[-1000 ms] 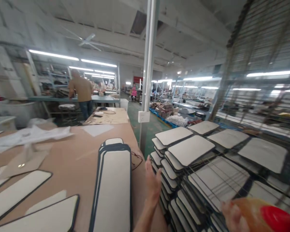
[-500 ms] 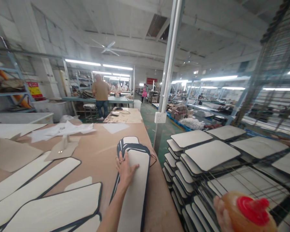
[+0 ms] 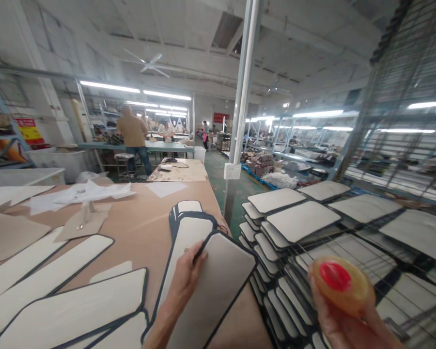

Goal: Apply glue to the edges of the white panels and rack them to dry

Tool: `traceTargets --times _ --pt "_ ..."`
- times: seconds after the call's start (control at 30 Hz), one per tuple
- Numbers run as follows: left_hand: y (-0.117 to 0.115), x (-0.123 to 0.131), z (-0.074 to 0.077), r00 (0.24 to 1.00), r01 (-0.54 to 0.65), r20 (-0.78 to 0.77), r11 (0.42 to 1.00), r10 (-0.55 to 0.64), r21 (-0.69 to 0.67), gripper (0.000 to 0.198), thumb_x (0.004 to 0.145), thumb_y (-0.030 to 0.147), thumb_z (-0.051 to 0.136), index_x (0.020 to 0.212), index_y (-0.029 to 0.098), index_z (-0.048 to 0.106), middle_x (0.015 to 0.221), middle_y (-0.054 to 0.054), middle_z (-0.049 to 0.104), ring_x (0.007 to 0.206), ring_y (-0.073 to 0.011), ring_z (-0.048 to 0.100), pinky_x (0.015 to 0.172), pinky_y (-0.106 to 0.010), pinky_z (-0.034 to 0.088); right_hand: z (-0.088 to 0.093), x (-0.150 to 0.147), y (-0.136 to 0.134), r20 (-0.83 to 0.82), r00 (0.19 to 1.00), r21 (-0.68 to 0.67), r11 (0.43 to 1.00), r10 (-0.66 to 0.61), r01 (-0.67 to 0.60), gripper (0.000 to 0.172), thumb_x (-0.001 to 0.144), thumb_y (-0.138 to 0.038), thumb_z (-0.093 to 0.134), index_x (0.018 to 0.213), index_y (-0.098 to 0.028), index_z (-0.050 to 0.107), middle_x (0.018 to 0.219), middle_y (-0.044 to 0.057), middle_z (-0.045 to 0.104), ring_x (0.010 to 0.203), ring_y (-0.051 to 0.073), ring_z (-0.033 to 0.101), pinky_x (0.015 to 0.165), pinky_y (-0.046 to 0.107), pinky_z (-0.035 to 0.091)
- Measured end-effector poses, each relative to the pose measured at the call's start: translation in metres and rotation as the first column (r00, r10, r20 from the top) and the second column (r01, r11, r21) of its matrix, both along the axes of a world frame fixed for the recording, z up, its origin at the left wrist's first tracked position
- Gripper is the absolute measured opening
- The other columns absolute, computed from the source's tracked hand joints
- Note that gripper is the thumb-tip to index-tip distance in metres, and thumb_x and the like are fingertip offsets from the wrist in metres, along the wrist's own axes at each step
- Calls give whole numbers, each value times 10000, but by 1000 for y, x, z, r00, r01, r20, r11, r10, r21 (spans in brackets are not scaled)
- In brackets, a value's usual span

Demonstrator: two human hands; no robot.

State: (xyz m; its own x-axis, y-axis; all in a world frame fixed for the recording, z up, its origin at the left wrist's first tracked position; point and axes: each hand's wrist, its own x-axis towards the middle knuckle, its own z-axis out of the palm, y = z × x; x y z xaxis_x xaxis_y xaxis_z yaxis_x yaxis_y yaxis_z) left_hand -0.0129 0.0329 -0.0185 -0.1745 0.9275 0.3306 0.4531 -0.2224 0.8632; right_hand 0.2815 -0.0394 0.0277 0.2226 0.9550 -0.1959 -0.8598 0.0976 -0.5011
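Pinched in my left hand [image 3: 189, 270] is the edge of a long off-white panel with a dark border [image 3: 227, 281], its near part lifted and tilted over the pile. Beneath it lies a stack of similar dark-edged panels [image 3: 191, 230] on the brown table [image 3: 138, 198]. On the right, my right hand [image 3: 343, 325] grips a round amber squeeze bottle with a red cap [image 3: 343, 286], held above the wire rack. The bottle's cap points toward the camera.
Several dark-edged panels [image 3: 94, 310] lie at the table's left, near a beige piece with a handle [image 3: 85, 220] and white sheets [image 3: 83, 191]. Racks of stacked panels [image 3: 301, 220] stand at the right. A metal post [image 3: 236, 121] with a socket box rises beyond the table; a person [image 3: 132, 133] stands further back.
My left hand has gone from lying spread on the stack to gripping the top panel, which has lifted and swung right. The bottle in my right hand has moved up and left and turned.
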Motion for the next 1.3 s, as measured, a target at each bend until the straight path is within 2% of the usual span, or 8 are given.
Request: traceTargets --times 0.13,0.27,0.43,0.53,0.7,0.93,1.1,1.3 --pt "-36 13 56 922 330 -210 944 -326 -12 336 831 247 460 1077 207 685 960 -65 717 914 -222 633 815 -273 448 29 9 6 138 988 204 978 -77 48 315 724 -318 733 1028 -252 682 1005 15 714 851 183 687 758 284 572" --pt "-73 27 107 719 526 -391 818 -575 -233 313 851 201 456 1052 204 695 833 -45 704 779 -183 622 710 -220 417 49 23 5 342 935 376 926 -98 -41 494 646 -313 785 1114 -265 636 1091 27 682 987 213 642 859 325 532" --pt "-104 40 142 499 663 -372 621 -783 -417 273 841 185 480 981 183 714 782 -48 693 718 -170 603 670 -194 402 60 33 -9 510 860 340 926 -34 -165 478 545 -264 805 1002 -294 669 1058 45 688 1066 304 601 889 442 495" --pt "-113 43 151 411 704 -343 534 -844 -468 290 842 162 468 995 164 715 792 -56 696 714 -166 592 667 -191 407 65 29 -18 542 839 302 919 52 -252 500 451 -240 821 930 -280 684 995 65 706 1034 337 613 822 446 520" --pt "-118 37 165 350 684 -358 497 -866 -533 336 844 134 444 1040 148 717 766 -46 681 671 -145 550 633 -185 404 70 14 -24 560 823 322 891 93 -320 460 482 -224 799 924 -255 678 983 74 709 999 322 632 791 439 530" --pt "-112 7 172 350 706 -324 475 -879 -526 392 815 92 447 1109 161 696 830 -46 715 720 -155 569 669 -191 428 78 -12 -13 588 802 377 843 101 -383 523 439 -213 815 941 -248 669 928 64 717 973 323 642 824 470 513" --pt "-101 -17 165 379 716 -282 472 -881 -514 381 832 117 434 1119 112 686 944 -85 722 806 -187 609 725 -217 440 74 -25 -13 565 822 346 882 76 -319 524 428 -193 812 930 -261 676 970 67 710 1030 339 614 854 462 504" --pt "-90 -41 157 451 728 -233 507 -861 -461 355 844 161 455 1109 147 690 984 -41 712 877 -196 606 787 -222 441 63 -40 -19 584 810 391 896 -65 -210 475 585 -214 760 1040 -293 646 977 22 707 1055 275 609 901 423 493"
